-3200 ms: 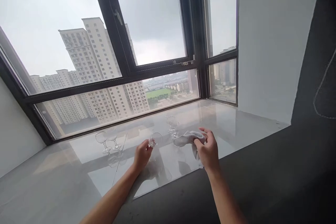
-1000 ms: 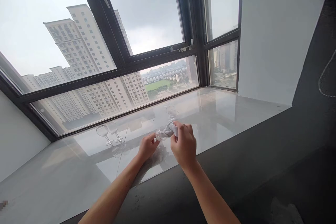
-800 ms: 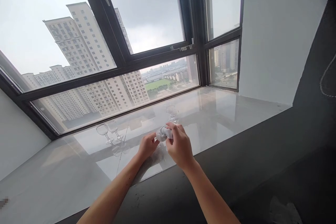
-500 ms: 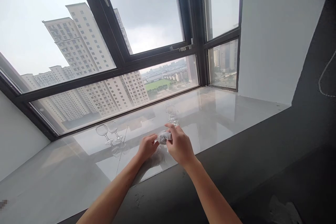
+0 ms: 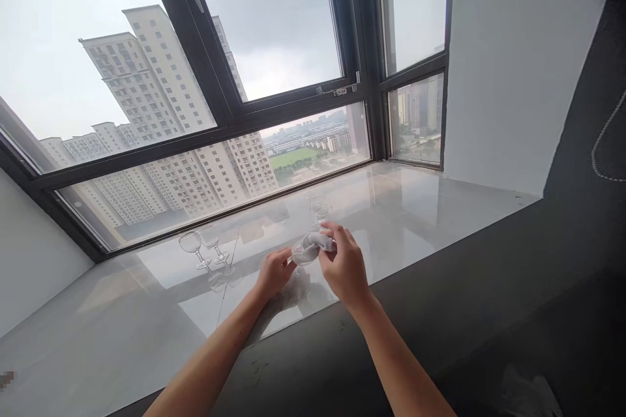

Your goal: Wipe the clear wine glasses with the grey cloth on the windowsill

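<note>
A clear wine glass [image 5: 298, 254] lies sideways in the air above the sill, its bowl toward the right. My left hand [image 5: 274, 273] is closed on its stem end, which the fingers mostly hide. My right hand [image 5: 346, 268] pinches a pale grey cloth [image 5: 321, 242]. Part of that cloth sits in the bowl and part sticks out at the mouth. Left of my hands, two stemmed glasses [image 5: 190, 244] stand upright. Beyond my right fingertips more clear glassware [image 5: 323, 211] stands, its lower part partly covered by my hand.
The glossy tiled sill [image 5: 147, 332] carries reflections and ends at a front edge over a dark wall [image 5: 415, 319]. Black-framed windows [image 5: 229, 122] rise behind it. A white wall [image 5: 503, 78] bounds the right side, and a beaded chain [image 5: 594, 156] hangs at far right.
My right hand has shifted to the right, drawing more of the cloth out of the bowl. My left hand and the standing glasses are where they were.
</note>
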A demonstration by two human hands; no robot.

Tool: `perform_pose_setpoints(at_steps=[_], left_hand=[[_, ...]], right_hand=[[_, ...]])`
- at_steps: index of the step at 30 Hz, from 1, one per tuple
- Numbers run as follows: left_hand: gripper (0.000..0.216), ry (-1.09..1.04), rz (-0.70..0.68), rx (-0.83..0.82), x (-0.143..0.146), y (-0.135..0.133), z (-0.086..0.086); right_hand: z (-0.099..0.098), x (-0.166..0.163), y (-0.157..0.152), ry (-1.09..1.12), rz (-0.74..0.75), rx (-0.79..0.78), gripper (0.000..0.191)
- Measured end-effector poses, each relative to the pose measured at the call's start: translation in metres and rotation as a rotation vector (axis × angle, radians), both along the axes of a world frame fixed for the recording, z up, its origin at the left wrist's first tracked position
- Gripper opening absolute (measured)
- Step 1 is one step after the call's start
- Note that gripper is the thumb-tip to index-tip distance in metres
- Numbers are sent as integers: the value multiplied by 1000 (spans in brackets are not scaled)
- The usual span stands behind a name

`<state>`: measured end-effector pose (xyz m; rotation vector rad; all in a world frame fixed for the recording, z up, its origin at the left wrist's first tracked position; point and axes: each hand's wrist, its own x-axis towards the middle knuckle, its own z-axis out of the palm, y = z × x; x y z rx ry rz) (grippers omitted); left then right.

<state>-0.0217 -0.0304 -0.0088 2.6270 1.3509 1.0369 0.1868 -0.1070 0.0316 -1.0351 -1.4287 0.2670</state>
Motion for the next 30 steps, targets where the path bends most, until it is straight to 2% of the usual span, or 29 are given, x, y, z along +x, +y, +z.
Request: perform_pose_setpoints(at_steps=[4, 9, 12, 15, 18, 21, 24, 27, 30], left_hand=[[25, 23, 6, -6, 1, 0, -1], [20, 53, 3, -11, -2, 1, -3], [18, 57, 9, -17, -4, 0, -3], [19, -1, 12, -44, -3, 1, -2], [20, -135, -2, -119, 1, 3, -3], [20, -349, -44, -253, 4, 6, -3], [23, -606, -81, -523, 3, 6, 0], [25, -949, -192, -842, -2, 3, 7], [21, -1205, -334, -1035, -9, -3, 15]], right_hand=[[0, 1, 0, -12, -16, -16, 50], [-2, -16, -5, -288, 18, -144, 55], [-4, -24, -6, -361, -4, -162, 56], [-5, -23, -4, -275, 24, -121, 57], [-3, -19, -2, -29, 111, -93, 50], [1, -15, -1, 304, 185, -107, 40], [5, -8, 0, 527, 115, -124, 39], [1, 2, 7, 559, -13, -111, 39], [-11, 5, 16, 418, -110, -112, 38]])
